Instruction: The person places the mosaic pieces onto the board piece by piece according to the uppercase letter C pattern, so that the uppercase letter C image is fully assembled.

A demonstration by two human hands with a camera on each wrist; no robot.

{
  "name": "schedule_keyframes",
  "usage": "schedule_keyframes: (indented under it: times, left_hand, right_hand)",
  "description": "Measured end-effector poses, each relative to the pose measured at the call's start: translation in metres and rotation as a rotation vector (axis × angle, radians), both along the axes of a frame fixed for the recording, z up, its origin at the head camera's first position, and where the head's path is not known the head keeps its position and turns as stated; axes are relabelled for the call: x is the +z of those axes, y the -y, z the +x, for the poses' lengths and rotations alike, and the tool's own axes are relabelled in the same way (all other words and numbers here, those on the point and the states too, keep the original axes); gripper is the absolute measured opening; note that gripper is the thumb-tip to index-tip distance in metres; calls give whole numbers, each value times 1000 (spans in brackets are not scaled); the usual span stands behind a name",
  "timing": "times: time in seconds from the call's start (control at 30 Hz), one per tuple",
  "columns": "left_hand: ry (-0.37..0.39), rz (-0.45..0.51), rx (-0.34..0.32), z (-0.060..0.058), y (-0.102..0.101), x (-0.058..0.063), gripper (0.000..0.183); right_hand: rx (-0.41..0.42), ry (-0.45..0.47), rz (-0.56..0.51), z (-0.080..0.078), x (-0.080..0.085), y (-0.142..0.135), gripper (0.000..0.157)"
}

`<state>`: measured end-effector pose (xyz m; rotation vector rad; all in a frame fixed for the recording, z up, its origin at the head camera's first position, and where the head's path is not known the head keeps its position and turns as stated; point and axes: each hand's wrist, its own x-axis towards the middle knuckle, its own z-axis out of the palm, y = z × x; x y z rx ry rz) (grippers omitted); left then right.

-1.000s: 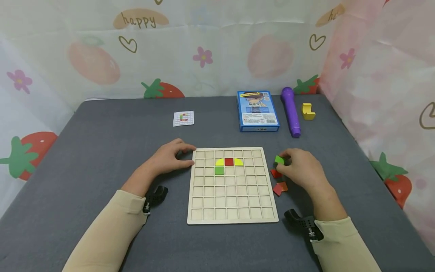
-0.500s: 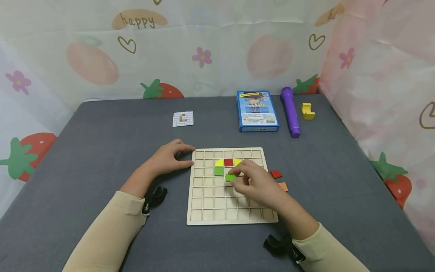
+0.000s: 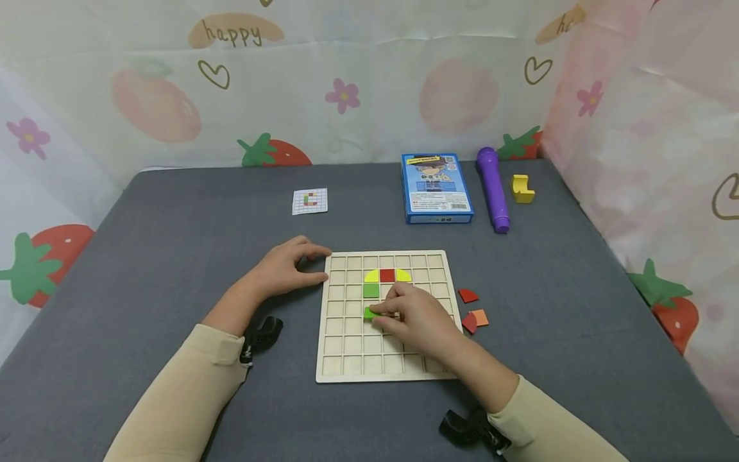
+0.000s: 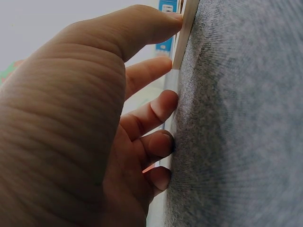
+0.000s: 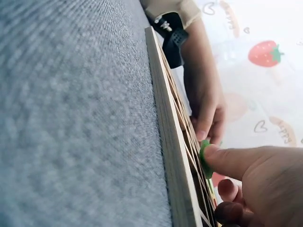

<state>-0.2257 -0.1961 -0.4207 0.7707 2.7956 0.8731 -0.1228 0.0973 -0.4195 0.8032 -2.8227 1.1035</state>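
A wooden grid board [image 3: 340, 364] lies on the table before me. My left hand [image 3: 291, 266] touches its upper left side with thumb and index finger; in the left wrist view the other fingers rest loosely on the cloth. My right hand [image 3: 418, 324] pinches a green tile [image 3: 369, 313] over a cell left of the board's middle. Two rows above that, a green square tile [image 3: 371, 290] sits in the grid. Over it is a yellow rounded tile [image 3: 372, 276], followed rightward by a red square tile [image 3: 387, 275] and another yellow rounded tile [image 3: 403, 276].
Right of the board lie a red quarter-round tile [image 3: 468, 296], an orange square tile [image 3: 480, 317] and a second red tile [image 3: 470, 323]. Farther back are a pattern card [image 3: 310, 201], a blue box [image 3: 437, 189], a purple microphone-shaped object [image 3: 493, 190] and a yellow block [image 3: 523, 189].
My right hand has carried the green tile from beside the loose tiles leftward across the board to the cell under it now. The left hand has stayed at the board's edge.
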Motion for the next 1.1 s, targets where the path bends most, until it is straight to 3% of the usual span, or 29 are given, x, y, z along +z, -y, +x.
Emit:
schedule_keyframes:
  times: [0.2, 0.37, 0.53, 0.63, 0.73, 0.83, 0.93, 1.03, 1.1]
  left_hand:
    - [3, -4, 4, -1, 1, -2, 47]
    - [3, 1, -1, -1, 1, -3, 47]
    - [0, -1, -4, -2, 1, -3, 47]
    - [4, 3, -2, -2, 2, -2, 47]
    - [5, 3, 0, -2, 2, -3, 47]
    - [-1, 0, -1, -2, 2, -3, 47]
    - [-3, -1, -4, -3, 1, -3, 47]
    - [1, 4, -4, -3, 1, -2, 47]
    - [4, 5, -4, -2, 1, -2, 47]
  right_hand:
    - [-88, 8, -38, -1, -4, 4, 12]
    - [-87, -16, 81, 4, -1, 3, 18]
    - [-44, -116, 225, 10, 4, 0, 24]
    - [-53, -173, 227, 9, 11, -5, 25]
    - [-128, -183, 208, 3, 20, -19, 23]
    - [-251, -94, 237, -4, 30, -42, 22]
    - [-340, 67, 318, -10, 37, -66, 25]
    - [-365, 197, 378, -15, 40, -83, 28]
    - [-362, 237, 397, -17, 40, -89, 29]
